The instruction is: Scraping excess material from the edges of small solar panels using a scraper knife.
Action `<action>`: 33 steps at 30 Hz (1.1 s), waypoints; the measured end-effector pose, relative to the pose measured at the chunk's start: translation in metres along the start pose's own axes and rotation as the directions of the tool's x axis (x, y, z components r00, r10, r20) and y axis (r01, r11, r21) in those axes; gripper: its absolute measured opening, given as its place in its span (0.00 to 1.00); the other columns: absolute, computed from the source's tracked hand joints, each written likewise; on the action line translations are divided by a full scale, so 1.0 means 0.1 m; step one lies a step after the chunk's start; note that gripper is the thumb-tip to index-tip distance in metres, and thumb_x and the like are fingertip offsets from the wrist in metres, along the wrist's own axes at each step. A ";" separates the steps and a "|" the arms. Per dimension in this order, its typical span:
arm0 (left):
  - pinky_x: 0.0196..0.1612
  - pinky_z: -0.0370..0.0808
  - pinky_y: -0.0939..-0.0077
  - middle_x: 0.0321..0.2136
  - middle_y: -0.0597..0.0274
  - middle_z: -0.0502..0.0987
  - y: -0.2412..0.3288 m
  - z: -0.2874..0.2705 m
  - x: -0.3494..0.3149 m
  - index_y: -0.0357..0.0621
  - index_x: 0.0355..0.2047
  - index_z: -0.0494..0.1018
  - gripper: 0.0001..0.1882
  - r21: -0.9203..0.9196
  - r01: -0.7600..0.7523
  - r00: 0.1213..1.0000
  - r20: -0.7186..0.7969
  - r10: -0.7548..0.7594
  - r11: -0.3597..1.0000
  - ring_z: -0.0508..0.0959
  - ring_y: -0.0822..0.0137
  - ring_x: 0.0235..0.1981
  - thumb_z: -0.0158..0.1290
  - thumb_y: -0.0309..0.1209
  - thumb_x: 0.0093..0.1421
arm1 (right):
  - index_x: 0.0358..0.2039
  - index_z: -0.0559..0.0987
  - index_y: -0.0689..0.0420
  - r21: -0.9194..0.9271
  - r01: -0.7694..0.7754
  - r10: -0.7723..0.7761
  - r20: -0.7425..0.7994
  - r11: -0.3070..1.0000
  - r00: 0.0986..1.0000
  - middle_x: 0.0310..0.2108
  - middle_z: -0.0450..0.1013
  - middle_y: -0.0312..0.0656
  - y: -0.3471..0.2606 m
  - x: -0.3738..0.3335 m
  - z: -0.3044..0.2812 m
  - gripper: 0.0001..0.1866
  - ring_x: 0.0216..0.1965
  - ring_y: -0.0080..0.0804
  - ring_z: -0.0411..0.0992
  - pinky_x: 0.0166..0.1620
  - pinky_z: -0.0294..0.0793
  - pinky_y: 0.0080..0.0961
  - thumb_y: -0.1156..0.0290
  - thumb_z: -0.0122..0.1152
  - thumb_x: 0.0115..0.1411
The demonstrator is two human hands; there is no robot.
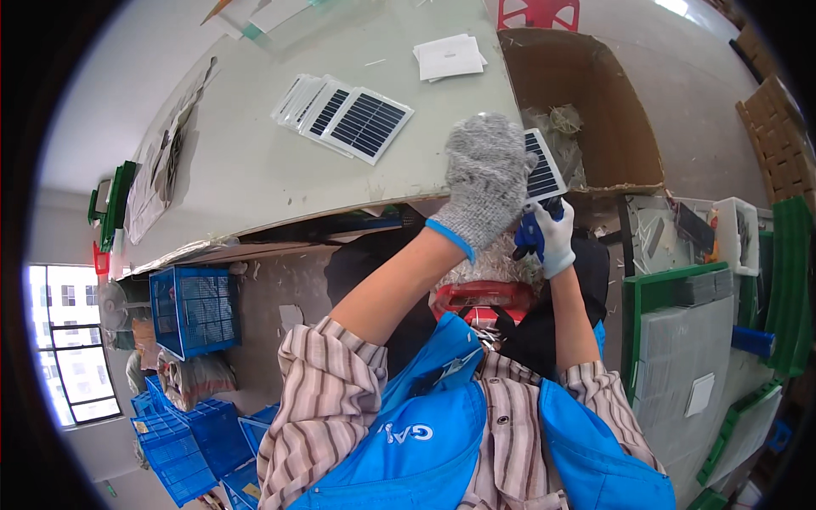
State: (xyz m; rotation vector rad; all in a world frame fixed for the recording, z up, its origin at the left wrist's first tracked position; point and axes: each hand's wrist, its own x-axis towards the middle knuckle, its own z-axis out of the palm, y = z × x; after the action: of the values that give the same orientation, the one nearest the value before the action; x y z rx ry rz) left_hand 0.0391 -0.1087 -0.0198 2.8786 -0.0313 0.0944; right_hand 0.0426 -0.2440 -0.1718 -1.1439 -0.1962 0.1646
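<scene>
My left hand (pixel 489 166), in a grey knitted glove with a blue cuff, is closed on a small solar panel (pixel 545 167) with dark cells and a white border. It holds the panel over the table's right edge, beside the open cardboard box. Just below the panel is my right hand (pixel 551 236), in a white glove. Its fingers are curled around something blue and black whose kind I cannot make out. Several similar solar panels (pixel 368 125) lie overlapped in a fanned row on the table (pixel 280 183), left of my left hand.
White cards (pixel 450 58) lie on the table's far side. The cardboard box (pixel 608 102) holds clear plastic scraps. A red stool (pixel 539 13) stands beyond. Blue crates (pixel 194 310) are at left. At right are a green-edged tray (pixel 680 340) and a white bin (pixel 738 234).
</scene>
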 end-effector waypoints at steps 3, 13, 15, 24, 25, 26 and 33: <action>0.44 0.68 0.56 0.34 0.54 0.73 0.00 0.30 0.01 0.43 0.37 0.74 0.14 0.124 -0.240 0.768 -0.583 0.267 0.963 0.73 0.52 0.39 0.52 0.28 0.47 | 0.33 0.78 0.62 0.011 0.002 -0.003 0.054 1.000 0.999 0.25 0.75 0.34 -0.09 0.15 -0.01 0.06 0.23 0.16 0.70 0.27 0.69 0.16 0.74 0.60 0.55; 0.42 0.69 0.56 0.34 0.54 0.73 0.09 0.22 0.05 0.45 0.38 0.74 0.14 0.023 -0.192 0.877 -0.444 0.182 0.981 0.73 0.53 0.39 0.50 0.26 0.50 | 0.30 0.75 0.61 -0.195 0.032 -0.030 0.011 0.980 0.999 0.25 0.72 0.36 -0.01 -0.74 0.31 0.07 0.26 0.21 0.71 0.32 0.72 0.22 0.80 0.61 0.48; 0.54 0.61 0.48 0.46 0.47 0.68 0.03 0.29 0.00 0.42 0.48 0.69 0.23 -0.023 -0.182 0.906 -0.391 0.159 0.983 0.67 0.45 0.51 0.51 0.30 0.49 | 0.44 0.71 0.61 -0.191 -0.143 0.093 -0.245 0.971 0.965 0.36 0.72 0.41 -0.19 -0.60 0.43 0.18 0.35 0.27 0.72 0.41 0.72 0.27 0.79 0.60 0.52; 0.50 0.66 0.51 0.38 0.49 0.72 0.07 0.39 0.03 0.42 0.44 0.72 0.19 0.102 -0.229 0.776 -0.581 0.245 0.968 0.71 0.48 0.45 0.51 0.30 0.50 | 0.56 0.64 0.57 0.896 -0.099 0.104 0.059 0.433 0.993 0.49 0.70 0.41 0.05 0.33 0.54 0.23 0.50 0.39 0.69 0.57 0.63 0.34 0.56 0.40 0.67; 0.50 0.66 0.51 0.38 0.49 0.72 0.07 0.38 0.06 0.42 0.44 0.72 0.19 0.100 -0.236 0.776 -0.580 0.249 0.967 0.71 0.48 0.45 0.51 0.30 0.50 | 0.57 0.64 0.56 0.895 -0.179 0.070 0.165 0.409 0.984 0.50 0.70 0.40 0.07 0.44 0.51 0.27 0.52 0.38 0.67 0.59 0.61 0.33 0.50 0.37 0.68; 0.48 0.67 0.53 0.37 0.50 0.73 0.06 0.33 0.13 0.43 0.42 0.73 0.17 0.069 -0.248 0.822 -0.512 0.247 0.966 0.71 0.49 0.44 0.51 0.29 0.50 | 0.57 0.64 0.56 0.896 -0.176 0.062 0.165 0.407 0.984 0.50 0.70 0.40 0.11 0.56 0.49 0.27 0.52 0.38 0.67 0.59 0.61 0.33 0.50 0.37 0.68; 0.44 0.70 0.60 0.33 0.56 0.74 -0.03 0.13 0.02 0.45 0.38 0.74 0.13 -0.020 -0.251 0.846 -0.491 0.209 0.968 0.73 0.55 0.39 0.52 0.28 0.49 | 0.40 0.75 0.59 0.378 -0.178 0.256 -0.169 0.909 0.952 0.27 0.73 0.35 -0.58 0.13 0.37 0.11 0.22 0.22 0.70 0.25 0.73 0.19 0.67 0.51 0.61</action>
State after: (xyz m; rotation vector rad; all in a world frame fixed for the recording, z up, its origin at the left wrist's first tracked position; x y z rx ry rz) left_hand 0.0418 -0.1090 -0.0329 2.6674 -0.2789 0.8393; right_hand 0.0481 -0.2323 -0.1029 -0.8070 0.1533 0.2624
